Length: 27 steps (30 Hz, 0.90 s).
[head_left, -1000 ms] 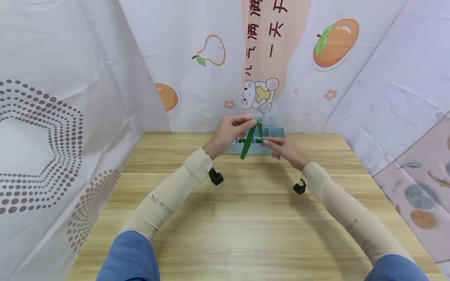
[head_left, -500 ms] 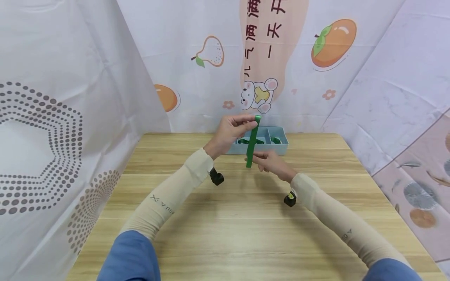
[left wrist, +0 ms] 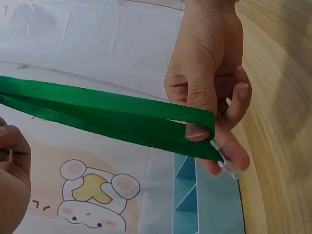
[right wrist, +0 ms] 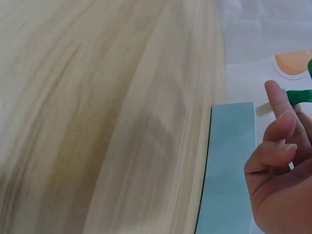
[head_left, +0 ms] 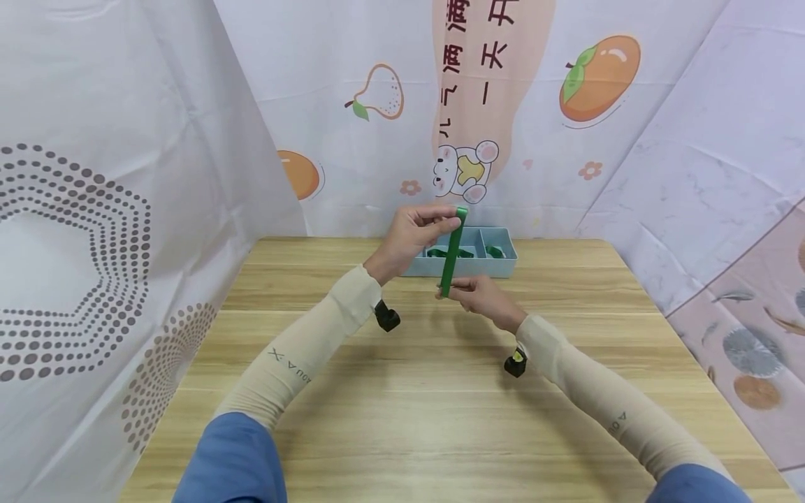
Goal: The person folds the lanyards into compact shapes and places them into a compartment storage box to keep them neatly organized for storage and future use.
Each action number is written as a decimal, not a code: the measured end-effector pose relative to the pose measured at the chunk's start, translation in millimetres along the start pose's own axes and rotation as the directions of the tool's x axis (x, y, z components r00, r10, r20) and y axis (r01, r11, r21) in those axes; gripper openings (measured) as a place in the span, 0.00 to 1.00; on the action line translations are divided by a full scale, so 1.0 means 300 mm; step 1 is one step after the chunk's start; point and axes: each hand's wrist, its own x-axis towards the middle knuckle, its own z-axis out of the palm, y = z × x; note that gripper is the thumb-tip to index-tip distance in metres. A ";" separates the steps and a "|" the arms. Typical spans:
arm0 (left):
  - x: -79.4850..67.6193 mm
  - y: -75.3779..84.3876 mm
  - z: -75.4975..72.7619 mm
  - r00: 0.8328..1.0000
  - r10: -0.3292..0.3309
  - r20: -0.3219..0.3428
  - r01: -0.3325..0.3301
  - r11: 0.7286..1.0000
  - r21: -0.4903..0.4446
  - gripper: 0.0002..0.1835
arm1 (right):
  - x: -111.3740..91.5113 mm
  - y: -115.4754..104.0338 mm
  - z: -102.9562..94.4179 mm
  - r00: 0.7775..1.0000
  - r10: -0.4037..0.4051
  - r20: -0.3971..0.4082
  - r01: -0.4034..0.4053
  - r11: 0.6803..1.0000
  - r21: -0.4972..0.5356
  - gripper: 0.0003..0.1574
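Observation:
A looped green ribbon lanyard [head_left: 451,254] hangs stretched between my two hands. My left hand [head_left: 409,237] pinches its upper end between thumb and fingers. Below and to the right, my right hand [head_left: 484,297] holds the lower end. In the left wrist view, the right thumb [left wrist: 199,97] lies in the end loop of the green band, and a small white plastic piece [left wrist: 228,168] shows at the fingertips. That white piece also sticks out past the fingers in the right wrist view, beside a bit of green band [right wrist: 298,96].
Behind the hands, a light blue divided box [head_left: 503,267] stands at the back of the wooden table [head_left: 402,419]. Green bands [head_left: 495,251] lie in its compartments. A printed white curtain [head_left: 314,56] hangs right behind the table's far edge.
My right hand has come from the box down and left to the lanyard's lower end, drawing it straight. A green band now shows in the right compartment. My left hand has stayed put.

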 end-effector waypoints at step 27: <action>-0.004 -0.026 -0.029 0.968 0.030 -0.249 0.002 0.992 0.125 0.11 | -0.010 0.023 0.057 0.998 -0.068 0.006 0.068 0.995 0.077 0.19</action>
